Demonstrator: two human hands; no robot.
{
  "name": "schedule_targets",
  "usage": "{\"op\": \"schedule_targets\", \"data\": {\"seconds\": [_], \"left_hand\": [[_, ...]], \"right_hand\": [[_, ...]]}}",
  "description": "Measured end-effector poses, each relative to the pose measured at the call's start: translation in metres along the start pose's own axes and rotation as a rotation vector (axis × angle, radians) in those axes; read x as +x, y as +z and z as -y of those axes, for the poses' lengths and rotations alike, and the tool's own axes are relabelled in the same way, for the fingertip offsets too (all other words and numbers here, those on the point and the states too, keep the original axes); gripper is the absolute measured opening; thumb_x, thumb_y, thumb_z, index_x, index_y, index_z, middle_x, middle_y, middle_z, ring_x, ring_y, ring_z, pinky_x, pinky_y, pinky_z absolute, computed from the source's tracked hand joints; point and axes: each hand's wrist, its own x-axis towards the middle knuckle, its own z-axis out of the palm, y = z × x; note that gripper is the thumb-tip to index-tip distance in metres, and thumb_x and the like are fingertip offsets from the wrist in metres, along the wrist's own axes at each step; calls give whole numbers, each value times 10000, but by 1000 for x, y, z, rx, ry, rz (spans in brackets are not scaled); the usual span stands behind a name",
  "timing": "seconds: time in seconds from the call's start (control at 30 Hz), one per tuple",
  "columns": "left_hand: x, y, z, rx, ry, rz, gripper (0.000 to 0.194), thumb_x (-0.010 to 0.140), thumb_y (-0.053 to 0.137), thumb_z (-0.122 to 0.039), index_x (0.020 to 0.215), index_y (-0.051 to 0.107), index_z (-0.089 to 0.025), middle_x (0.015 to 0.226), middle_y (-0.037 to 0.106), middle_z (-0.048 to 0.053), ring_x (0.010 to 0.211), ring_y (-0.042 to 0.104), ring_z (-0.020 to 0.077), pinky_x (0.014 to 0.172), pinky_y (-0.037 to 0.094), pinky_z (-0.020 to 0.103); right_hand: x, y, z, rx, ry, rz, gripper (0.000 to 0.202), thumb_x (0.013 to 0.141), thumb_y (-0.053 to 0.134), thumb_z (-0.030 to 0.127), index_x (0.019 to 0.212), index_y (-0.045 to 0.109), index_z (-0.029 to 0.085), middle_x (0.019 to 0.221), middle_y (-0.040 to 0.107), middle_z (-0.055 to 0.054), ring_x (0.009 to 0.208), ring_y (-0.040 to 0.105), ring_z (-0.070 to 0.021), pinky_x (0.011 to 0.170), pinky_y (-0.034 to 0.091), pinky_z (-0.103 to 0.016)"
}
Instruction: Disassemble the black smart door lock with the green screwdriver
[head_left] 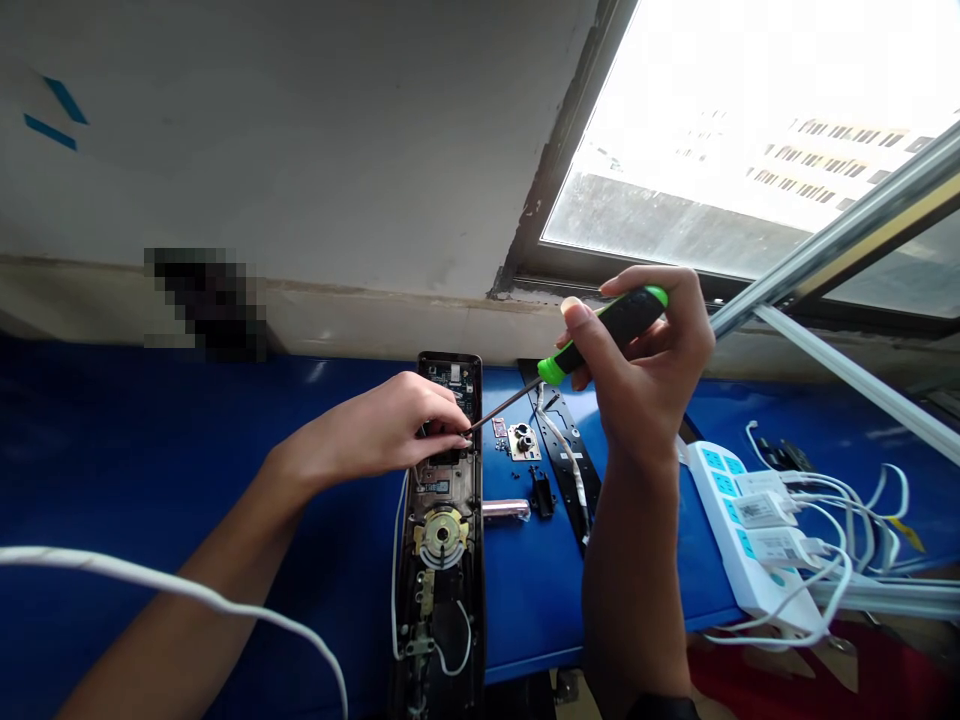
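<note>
My right hand is closed around the black and green handle of a screwdriver. Its shaft slants down to the left, and the tip meets the fingertips of my left hand. Those left fingers are pinched together over the upper part of a long black device housing; what they hold, if anything, is hidden. Inside the opened housing show a green circuit board, a round brass-coloured part and a thin white wire.
Right of the housing lie a small square module, a black bracket, a pinkish cylinder and a black plate with a wrapped cable. A white power strip with several plugs sits farther right. A white cable crosses my left forearm.
</note>
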Motion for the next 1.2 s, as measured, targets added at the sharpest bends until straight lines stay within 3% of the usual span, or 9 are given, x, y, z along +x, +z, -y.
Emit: {"op": "schedule_targets", "data": {"seconds": [0.23,0.37,0.47,0.57,0.67,0.77,0.83,0.97,1.2], "left_hand": [[0,-2,1,-37,-22,-34,155,977,675,-289,970,815,-223,905,783,24,776,711,151,697,533,264],[-1,-3,3,-7,-57,-78,170,973,671,-310,940,805,-211,892,778,28,758,702,151,684,526,262],[-2,-5,7,43,-95,-149,174,962,676,-319,930,796,-197,866,766,28,741,688,153,666,507,262],[-5,-9,11,98,-131,-223,177,956,679,-324,913,785,-190,845,753,16,703,662,139,642,478,259],[-8,-13,15,136,-159,-285,170,954,678,-318,918,777,-185,858,745,10,704,653,132,659,467,261],[-10,-16,19,147,-173,-343,171,951,689,-327,944,776,-180,848,727,8,724,651,135,690,470,264],[-11,-19,21,132,-192,-356,237,931,727,-368,1101,768,-208,820,699,-12,715,639,135,690,473,263],[-15,-24,27,115,-245,-315,675,832,831,-468,1439,592,-295,847,649,-33,743,627,152,699,498,269],[-26,-28,43,35,-325,-233,598,899,723,-579,1446,563,-399,1236,598,29,1052,643,213,918,556,351]], "right_hand": [[0,-1,2,19,-32,-23,307,877,791,385,1040,545,299,747,614,53,578,678,-127,409,500,-249],[-1,4,5,65,-91,17,400,896,769,384,1188,501,330,899,668,23,770,736,-175,574,625,-309],[-2,10,6,128,-109,79,523,910,752,338,1351,471,338,1141,701,-28,921,750,-203,745,670,-354],[-3,15,8,157,-115,168,651,935,702,263,1498,397,386,1554,510,-46,1041,749,-217,855,675,-377],[-3,22,11,163,-122,209,706,968,633,242,1560,315,460,1730,234,2,1162,728,-251,928,670,-410],[-4,32,14,204,-113,182,726,978,607,218,1568,277,483,1746,182,16,1204,714,-267,973,657,-423],[-4,39,16,221,-121,167,719,973,617,219,1554,283,478,1737,204,16,1201,716,-272,973,656,-424],[-2,51,19,164,-154,176,667,979,604,238,1539,299,437,1698,299,-11,1196,718,-276,950,659,-425],[2,64,8,94,-265,177,660,953,629,163,1528,390,380,1572,509,-41,1060,750,-213,904,675,-403]]}}
